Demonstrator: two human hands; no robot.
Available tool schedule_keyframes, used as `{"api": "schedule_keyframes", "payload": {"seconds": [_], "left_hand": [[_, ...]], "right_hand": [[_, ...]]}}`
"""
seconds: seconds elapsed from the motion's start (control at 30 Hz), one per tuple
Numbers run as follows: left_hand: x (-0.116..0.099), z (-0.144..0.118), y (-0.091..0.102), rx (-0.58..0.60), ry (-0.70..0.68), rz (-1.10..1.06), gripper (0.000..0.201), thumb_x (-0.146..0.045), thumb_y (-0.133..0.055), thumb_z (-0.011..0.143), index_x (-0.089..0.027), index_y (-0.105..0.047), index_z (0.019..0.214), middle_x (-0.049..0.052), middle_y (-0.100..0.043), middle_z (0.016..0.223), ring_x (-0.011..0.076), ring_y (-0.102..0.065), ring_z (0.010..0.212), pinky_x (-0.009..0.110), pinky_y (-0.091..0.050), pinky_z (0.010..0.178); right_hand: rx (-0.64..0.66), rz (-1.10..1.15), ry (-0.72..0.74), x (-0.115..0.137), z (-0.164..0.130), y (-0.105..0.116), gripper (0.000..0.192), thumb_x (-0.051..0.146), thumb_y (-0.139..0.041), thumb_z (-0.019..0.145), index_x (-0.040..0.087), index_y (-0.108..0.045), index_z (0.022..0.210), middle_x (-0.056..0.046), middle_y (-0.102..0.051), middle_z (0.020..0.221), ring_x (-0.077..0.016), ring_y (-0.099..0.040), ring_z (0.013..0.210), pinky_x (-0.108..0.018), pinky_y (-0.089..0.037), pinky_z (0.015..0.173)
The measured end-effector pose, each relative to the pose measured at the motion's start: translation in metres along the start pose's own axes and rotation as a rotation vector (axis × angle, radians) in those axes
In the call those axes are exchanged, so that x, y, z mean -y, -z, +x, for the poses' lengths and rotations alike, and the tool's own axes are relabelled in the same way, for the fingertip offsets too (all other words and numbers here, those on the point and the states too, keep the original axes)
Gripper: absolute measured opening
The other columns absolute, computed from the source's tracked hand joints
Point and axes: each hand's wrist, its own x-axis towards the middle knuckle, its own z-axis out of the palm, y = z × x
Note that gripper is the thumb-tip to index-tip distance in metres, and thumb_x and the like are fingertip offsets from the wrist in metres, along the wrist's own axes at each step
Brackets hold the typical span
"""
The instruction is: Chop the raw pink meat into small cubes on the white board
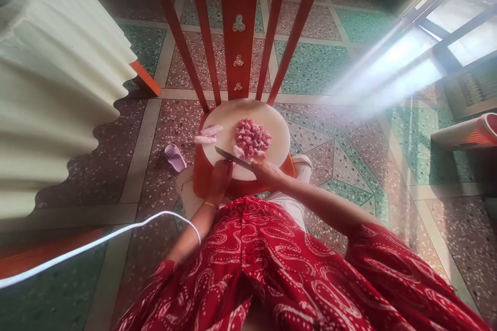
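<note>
A round, pale cutting board rests on the seat of a red-brown wooden chair. In my right hand, at the board's near edge, is a kitchen knife; its blade points left and away from me across the board. Just beyond the blade lies a heap of diced pink meat, with paler bits along its near side. Two pale meat strips sit at the board's left edge. My left hand is at the near left edge, below the blade, with its fingers curled; anything in them is hidden.
The chair's slatted back rises behind the board. To the left hangs a cream wavy-edged cloth, and a lilac slipper is on the floor. A white cable crosses by my left forearm. A light-coloured bin stands at right.
</note>
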Motion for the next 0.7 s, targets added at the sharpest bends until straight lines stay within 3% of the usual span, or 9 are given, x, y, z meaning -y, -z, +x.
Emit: {"api": "schedule_keyframes", "payload": {"seconds": [0.1, 0.2, 0.33, 0.47, 0.6, 0.7], "left_hand": [[0.001, -0.001, -0.001, 0.003, 0.002, -0.004, 0.017, -0.026, -0.046, 0.089, -0.018, -0.060, 0.089, 0.007, -0.064, 0.090, 0.0209, -0.057, 0.091, 0.038, -0.048, 0.085], [0.003, -0.002, -0.002, 0.005, 0.016, -0.007, 0.016, -0.025, -0.046, 0.089, -0.018, -0.061, 0.090, 0.006, -0.064, 0.091, 0.0202, -0.057, 0.091, 0.038, -0.047, 0.086], [0.002, -0.003, -0.003, -0.002, 0.000, 0.025, 0.015, -0.022, -0.046, 0.088, -0.018, -0.061, 0.089, 0.007, -0.064, 0.089, 0.0204, -0.057, 0.090, 0.036, -0.048, 0.083], [-0.006, 0.000, -0.002, 0.070, -0.071, 0.120, 0.017, -0.019, -0.044, 0.087, -0.017, -0.061, 0.088, 0.009, -0.064, 0.085, 0.0223, -0.058, 0.085, 0.037, -0.048, 0.079], [-0.017, 0.006, 0.004, 0.164, -0.114, 0.166, 0.017, -0.019, -0.044, 0.087, -0.017, -0.061, 0.090, 0.008, -0.064, 0.086, 0.0225, -0.057, 0.085, 0.038, -0.047, 0.080], [-0.022, 0.016, 0.003, 0.216, -0.115, 0.175, 0.017, -0.021, -0.045, 0.087, -0.018, -0.062, 0.090, 0.008, -0.065, 0.087, 0.0227, -0.056, 0.084, 0.038, -0.045, 0.079]], "right_hand": [[-0.005, 0.002, 0.004, -0.001, 0.002, -0.006, 0.034, 0.022, -0.035, 0.093, 0.015, -0.040, 0.126, -0.011, -0.066, 0.092, -0.0195, -0.065, 0.080, -0.026, -0.050, 0.065], [-0.029, -0.032, 0.036, 0.001, 0.012, -0.007, 0.030, 0.018, -0.036, 0.092, 0.014, -0.046, 0.120, -0.013, -0.066, 0.094, -0.0202, -0.065, 0.083, -0.026, -0.049, 0.066], [-0.043, -0.039, 0.115, 0.021, 0.042, 0.000, 0.027, 0.013, -0.037, 0.089, 0.013, -0.051, 0.112, -0.013, -0.067, 0.093, -0.0214, -0.064, 0.087, -0.028, -0.048, 0.072], [-0.088, -0.009, 0.146, 0.040, 0.064, 0.006, 0.027, 0.015, -0.035, 0.089, 0.013, -0.052, 0.110, -0.014, -0.065, 0.099, -0.0213, -0.063, 0.089, -0.029, -0.049, 0.071], [-0.107, -0.003, 0.151, 0.023, 0.056, 0.007, 0.025, 0.019, -0.038, 0.089, 0.014, -0.055, 0.107, -0.013, -0.066, 0.096, -0.0216, -0.063, 0.088, -0.027, -0.048, 0.070], [-0.133, 0.003, 0.045, -0.006, 0.043, 0.012, 0.026, 0.023, -0.039, 0.091, 0.014, -0.056, 0.109, -0.013, -0.067, 0.093, -0.0221, -0.064, 0.085, -0.026, -0.046, 0.068]]}}
